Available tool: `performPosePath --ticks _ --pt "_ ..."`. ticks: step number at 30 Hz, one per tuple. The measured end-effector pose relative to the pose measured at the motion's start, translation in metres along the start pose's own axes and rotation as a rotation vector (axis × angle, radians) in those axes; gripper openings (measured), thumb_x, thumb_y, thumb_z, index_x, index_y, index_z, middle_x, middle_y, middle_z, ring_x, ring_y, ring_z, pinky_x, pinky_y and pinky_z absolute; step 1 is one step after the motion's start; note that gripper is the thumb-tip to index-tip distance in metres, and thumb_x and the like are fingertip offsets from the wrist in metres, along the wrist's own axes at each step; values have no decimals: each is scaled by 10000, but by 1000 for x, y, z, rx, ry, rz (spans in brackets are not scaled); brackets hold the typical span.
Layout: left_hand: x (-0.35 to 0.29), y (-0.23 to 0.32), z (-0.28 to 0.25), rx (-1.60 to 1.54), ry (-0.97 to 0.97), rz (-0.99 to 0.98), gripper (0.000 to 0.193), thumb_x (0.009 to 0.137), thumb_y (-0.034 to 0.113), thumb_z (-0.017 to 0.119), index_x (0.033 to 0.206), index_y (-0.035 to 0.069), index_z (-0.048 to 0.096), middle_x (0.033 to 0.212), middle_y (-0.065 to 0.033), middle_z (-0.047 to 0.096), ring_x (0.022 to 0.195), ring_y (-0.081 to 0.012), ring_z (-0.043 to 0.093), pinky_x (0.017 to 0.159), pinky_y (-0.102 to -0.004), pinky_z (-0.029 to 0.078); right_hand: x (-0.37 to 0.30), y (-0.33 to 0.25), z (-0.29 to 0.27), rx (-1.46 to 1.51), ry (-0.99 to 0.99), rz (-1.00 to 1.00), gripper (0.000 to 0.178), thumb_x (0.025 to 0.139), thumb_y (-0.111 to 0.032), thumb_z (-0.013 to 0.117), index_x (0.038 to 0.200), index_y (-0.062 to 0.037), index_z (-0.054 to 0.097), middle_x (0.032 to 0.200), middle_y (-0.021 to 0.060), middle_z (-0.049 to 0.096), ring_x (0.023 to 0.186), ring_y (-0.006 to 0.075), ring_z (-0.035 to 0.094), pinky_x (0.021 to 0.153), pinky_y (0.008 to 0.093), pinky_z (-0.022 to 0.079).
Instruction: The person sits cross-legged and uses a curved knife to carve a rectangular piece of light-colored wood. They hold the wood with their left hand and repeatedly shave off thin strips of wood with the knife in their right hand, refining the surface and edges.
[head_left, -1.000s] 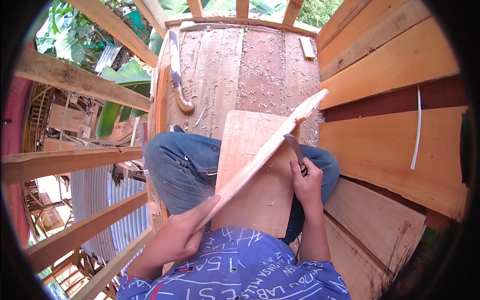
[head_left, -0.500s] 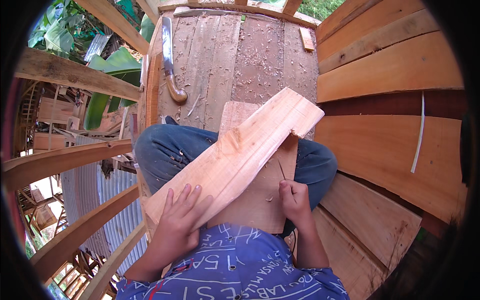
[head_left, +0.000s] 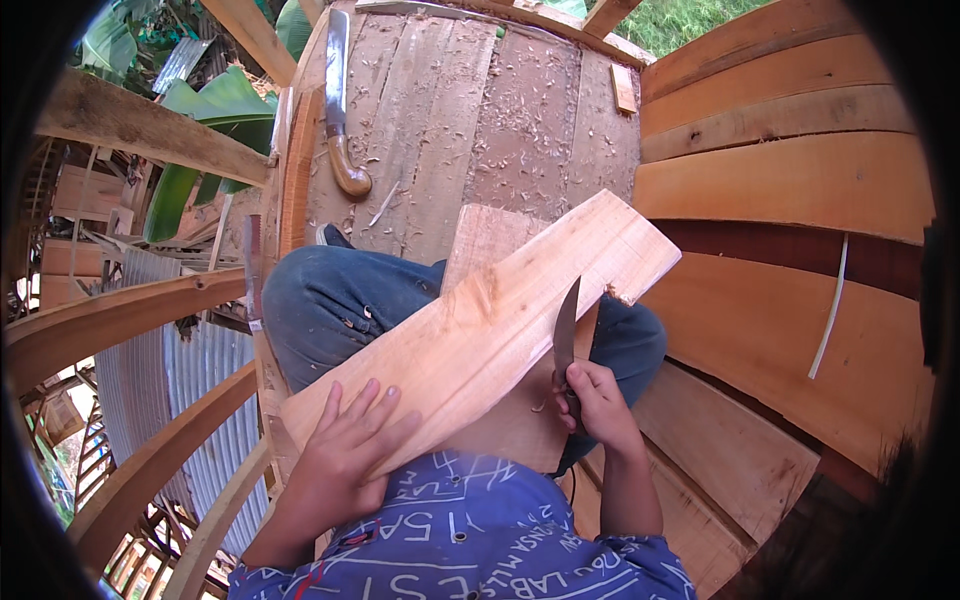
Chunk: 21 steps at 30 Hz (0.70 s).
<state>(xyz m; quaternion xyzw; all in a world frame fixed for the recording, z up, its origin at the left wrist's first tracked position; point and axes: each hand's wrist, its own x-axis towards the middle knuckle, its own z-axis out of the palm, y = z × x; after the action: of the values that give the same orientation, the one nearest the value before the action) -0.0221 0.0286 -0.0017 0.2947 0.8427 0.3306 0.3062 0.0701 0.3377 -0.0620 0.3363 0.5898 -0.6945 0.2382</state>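
A pale wooden plank (head_left: 490,330) lies slantwise across my lap, from the lower left up to the right, with a notch cut in its right edge near the far end. My left hand (head_left: 350,435) rests flat on its near end, fingers spread. In my right hand (head_left: 592,400) is a knife (head_left: 566,325), gripped by the handle, its broad pointed blade turned up beside the plank's right edge, below the notch. Beneath the plank, a second, wider board (head_left: 495,235) lies across my legs.
A machete (head_left: 340,120) with a wooden handle lies on the plank floor (head_left: 430,130) at the far left, among wood shavings. A small wood block (head_left: 623,88) is at the far right. Slatted rails (head_left: 150,310) rise on the left, a board wall (head_left: 780,190) on the right.
My right hand has turned the knife, so its blade now shows broadside and points higher. The plank has shifted slightly to the right; my left hand stays on it.
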Motion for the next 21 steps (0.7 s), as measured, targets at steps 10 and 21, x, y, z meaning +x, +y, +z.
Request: performPosePath --ticks 10,21 --pt "2 -5 -8 -101 4 -32 680 597 -29 628 1248 162 672 1341 -159 595 1335 -386 478 1149 -613 236 -14 -23 20 -431 371 -293 334 1021 -168 510 748 23 532 580 117 478 523 124 433 501 321 374" --pt "4 -7 -11 -108 -26 -46 680 588 -16 657 1246 154 672 1361 -146 587 1336 -379 482 1148 -614 239 -23 -29 28 -543 299 -312 269 994 -110 523 769 38 516 594 190 467 491 243 477 515 354 407"
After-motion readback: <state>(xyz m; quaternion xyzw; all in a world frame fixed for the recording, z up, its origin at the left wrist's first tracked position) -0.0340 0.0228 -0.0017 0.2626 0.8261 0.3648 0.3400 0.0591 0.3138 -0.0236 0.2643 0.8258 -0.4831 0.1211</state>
